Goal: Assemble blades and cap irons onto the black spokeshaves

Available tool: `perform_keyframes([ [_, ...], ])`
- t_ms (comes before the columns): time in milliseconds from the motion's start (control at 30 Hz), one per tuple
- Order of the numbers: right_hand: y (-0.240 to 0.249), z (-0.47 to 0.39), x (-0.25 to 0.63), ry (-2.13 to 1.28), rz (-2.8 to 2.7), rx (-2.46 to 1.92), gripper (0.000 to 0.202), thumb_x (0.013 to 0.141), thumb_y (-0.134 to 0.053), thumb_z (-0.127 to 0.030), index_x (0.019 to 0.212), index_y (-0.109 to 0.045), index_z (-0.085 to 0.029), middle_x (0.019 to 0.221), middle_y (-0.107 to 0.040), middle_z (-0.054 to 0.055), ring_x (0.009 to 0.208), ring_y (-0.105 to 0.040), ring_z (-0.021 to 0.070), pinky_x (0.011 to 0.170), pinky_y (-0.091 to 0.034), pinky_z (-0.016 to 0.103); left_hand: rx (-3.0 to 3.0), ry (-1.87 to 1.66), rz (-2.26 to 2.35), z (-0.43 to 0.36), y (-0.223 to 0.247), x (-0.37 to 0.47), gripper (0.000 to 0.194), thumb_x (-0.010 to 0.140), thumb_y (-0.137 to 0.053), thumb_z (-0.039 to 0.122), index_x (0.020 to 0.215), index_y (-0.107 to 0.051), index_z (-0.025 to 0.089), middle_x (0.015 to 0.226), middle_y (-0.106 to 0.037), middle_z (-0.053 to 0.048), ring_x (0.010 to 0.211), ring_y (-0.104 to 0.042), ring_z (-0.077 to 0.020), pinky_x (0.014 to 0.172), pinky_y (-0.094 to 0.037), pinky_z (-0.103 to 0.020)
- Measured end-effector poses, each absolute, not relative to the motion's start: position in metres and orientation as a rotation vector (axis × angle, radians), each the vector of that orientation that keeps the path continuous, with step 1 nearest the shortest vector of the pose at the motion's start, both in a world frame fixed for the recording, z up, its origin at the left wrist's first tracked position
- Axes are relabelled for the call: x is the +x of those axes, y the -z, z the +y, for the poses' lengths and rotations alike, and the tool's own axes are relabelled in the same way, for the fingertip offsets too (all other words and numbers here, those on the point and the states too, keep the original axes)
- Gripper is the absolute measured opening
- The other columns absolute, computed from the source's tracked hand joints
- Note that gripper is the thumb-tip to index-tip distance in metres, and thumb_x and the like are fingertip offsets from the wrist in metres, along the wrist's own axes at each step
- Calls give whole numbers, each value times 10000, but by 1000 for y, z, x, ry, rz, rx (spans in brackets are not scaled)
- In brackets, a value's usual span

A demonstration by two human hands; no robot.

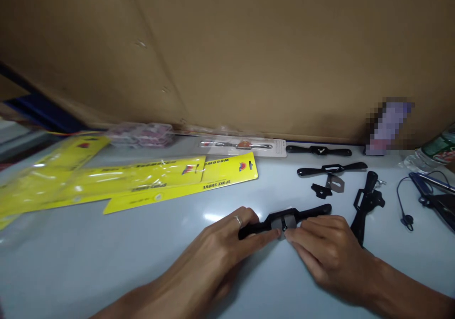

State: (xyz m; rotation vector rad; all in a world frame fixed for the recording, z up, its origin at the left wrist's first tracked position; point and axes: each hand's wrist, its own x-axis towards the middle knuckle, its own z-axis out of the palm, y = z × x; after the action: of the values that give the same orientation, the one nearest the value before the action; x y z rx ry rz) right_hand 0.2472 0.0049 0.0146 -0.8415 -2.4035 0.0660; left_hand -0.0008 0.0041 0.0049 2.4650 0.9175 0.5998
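Note:
A black spokeshave [289,212] lies across the middle of the view, between my two hands. My left hand [227,243], with a ring on one finger, is closed round its left handle, and the index finger reaches onto the grey blade [290,221]. The fingertips of my right hand [330,250] are pinched together at a small dark part in the middle of the blade, perhaps a screw; the fingers partly hide it. The spokeshave's right handle points up and to the right, beyond my right knuckles.
Further spokeshave bodies [332,169] lie at the right, beside a loose blade [336,184] and a black cap plate [321,191]. Yellow printed cards [227,179] and clear blister packs spread across the left. A cardboard wall [227,53] rises behind. A plastic bottle [439,150] stands far right.

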Motion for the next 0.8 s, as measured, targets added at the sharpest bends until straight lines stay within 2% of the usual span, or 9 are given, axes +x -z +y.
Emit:
perform_keyframes([
  [167,-48,0,266,-80,-2212,-899,120,1005,-583,-124,977,-688,-172,746,-698,-3,620,-627,131,610,-456,276,2479,-599,910,6,-7,-3,948,668,-381,-95,1488,-496,367,1122,-587,-54,919,-625,-200,769,-542,-290],
  [267,-73,-1,288,-142,-2323,-983,105,996,-613,-141,963,-684,-212,790,-705,-12,671,-640,129,637,-463,265,2509,-548,933,6,-11,-4,932,670,-377,-103,1463,-532,361,1154,-600,-50,926,-640,-192,780,-553,-276],
  [467,-85,0,298,-710,-2791,-1234,224,903,-687,-101,1076,-701,-242,1094,-672,28,1015,-645,212,839,-492,331,2515,-513,960,5,-19,-5,900,710,-323,-118,1434,-571,357,1168,-627,-45,960,-665,-172,830,-565,-263],
  [633,-75,-3,289,-833,-2784,-1456,144,908,-686,-145,1033,-633,-194,1128,-623,70,1038,-615,263,905,-484,421,2532,-521,958,4,-20,-5,889,710,-331,-92,1440,-577,352,1174,-643,-58,950,-676,-190,808,-577,-282],
  [800,-74,-7,293,-1066,-2566,-1576,193,857,-702,-145,992,-601,-240,1080,-636,18,1013,-594,235,846,-455,355,2530,-530,956,5,-18,-6,897,738,-340,-76,1488,-518,381,1154,-647,-51,901,-674,-181,779,-578,-280],
])
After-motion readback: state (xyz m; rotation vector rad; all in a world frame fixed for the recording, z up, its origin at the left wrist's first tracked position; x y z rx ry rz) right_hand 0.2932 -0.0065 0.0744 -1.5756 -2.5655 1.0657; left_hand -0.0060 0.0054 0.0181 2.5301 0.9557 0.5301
